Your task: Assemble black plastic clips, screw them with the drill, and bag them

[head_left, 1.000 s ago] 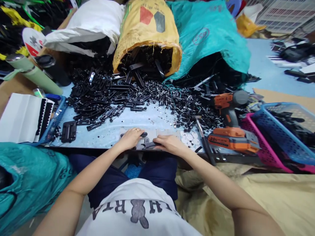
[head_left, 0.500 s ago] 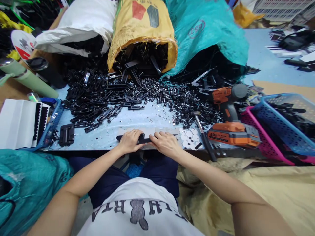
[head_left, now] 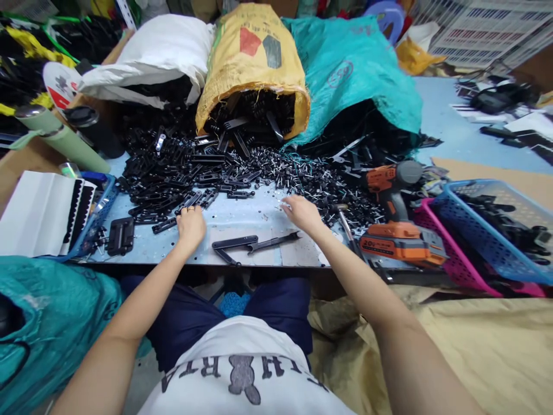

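My left hand (head_left: 190, 226) is at the near edge of a heap of black plastic link pieces (head_left: 151, 184). Its fingers are curled downward, and whatever lies under the fingertips is hidden. Over by the loose black-headed screws (head_left: 309, 176), my right hand (head_left: 303, 213) has its thumb and fingers drawn together; anything pinched there is too small to name. Between the hands, at the table's front edge, lies a black jointed arm (head_left: 235, 242) folded into a V. A black bar with a forked end (head_left: 276, 241) adjoins its right side.
White, yellow (head_left: 254, 63) and teal (head_left: 354, 75) sacks lie open behind the heaps. To the right are a hammer (head_left: 345, 222), an orange cordless drill (head_left: 397, 242) and a blue basket (head_left: 496, 230). Bottles (head_left: 64, 138) and another basket (head_left: 97, 216) stand left.
Both hands have let go of the black part at the front edge and moved apart: the left toward the link pieces, the right toward the screws. The view has shifted slightly.
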Demonstrator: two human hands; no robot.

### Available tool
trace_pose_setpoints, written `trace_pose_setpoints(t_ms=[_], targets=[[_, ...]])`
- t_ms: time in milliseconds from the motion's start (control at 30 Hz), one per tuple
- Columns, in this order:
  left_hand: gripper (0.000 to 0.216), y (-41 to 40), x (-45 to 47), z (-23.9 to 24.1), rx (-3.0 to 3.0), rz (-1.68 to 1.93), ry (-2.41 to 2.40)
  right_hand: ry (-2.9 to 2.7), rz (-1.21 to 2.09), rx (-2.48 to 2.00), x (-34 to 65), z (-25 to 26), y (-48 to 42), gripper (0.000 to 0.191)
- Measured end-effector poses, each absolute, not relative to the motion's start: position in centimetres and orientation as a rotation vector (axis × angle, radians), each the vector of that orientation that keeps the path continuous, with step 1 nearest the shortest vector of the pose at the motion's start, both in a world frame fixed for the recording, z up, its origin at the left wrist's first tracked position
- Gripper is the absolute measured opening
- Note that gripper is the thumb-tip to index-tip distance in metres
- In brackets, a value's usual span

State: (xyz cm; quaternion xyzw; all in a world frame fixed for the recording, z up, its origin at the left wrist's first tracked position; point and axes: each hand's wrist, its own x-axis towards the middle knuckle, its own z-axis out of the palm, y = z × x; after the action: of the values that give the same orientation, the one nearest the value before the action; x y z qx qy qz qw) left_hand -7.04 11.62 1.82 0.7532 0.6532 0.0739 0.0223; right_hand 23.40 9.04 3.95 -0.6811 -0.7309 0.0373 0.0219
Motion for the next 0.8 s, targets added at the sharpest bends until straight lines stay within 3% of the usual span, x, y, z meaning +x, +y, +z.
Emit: trace_pose_setpoints(t_ms=[100, 233, 333, 567, 700, 800], targets=[[0.032, 11.8, -8.1, 1.7, 2.371, 0.165, 1.977, -1.903, 0.041, -2.438, 23.6, 3.3, 13.2, 0.03], [0.028, 8.9, -8.9, 2.2, 2.352, 0.49, 1.685, -1.846, 0.126, -2.495, 23.6, 2.3, 15.2, 0.027], [0.026, 6.1, -9.6, 2.7, 2.247, 0.566, 1.521, -1.921, 0.237, -2.239, 23.5, 1.8, 13.7, 0.021], [0.027, 4.9, -9.8, 3.9, 2.399, 0.29, 1.487, -1.748, 0.641, -1.552, 19.9, 1.9, 7.8, 0.02], [0.027, 5.1, -9.4, 4.7, 2.477, 0.21, 1.429, -1.62, 0.916, -1.388, 18.0, 1.7, 6.0, 0.025], [0.028, 5.0, -9.0, 5.0, 2.521, 0.119, 1.412, -1.714, 0.865, -1.344, 17.6, 1.8, 5.3, 0.023]])
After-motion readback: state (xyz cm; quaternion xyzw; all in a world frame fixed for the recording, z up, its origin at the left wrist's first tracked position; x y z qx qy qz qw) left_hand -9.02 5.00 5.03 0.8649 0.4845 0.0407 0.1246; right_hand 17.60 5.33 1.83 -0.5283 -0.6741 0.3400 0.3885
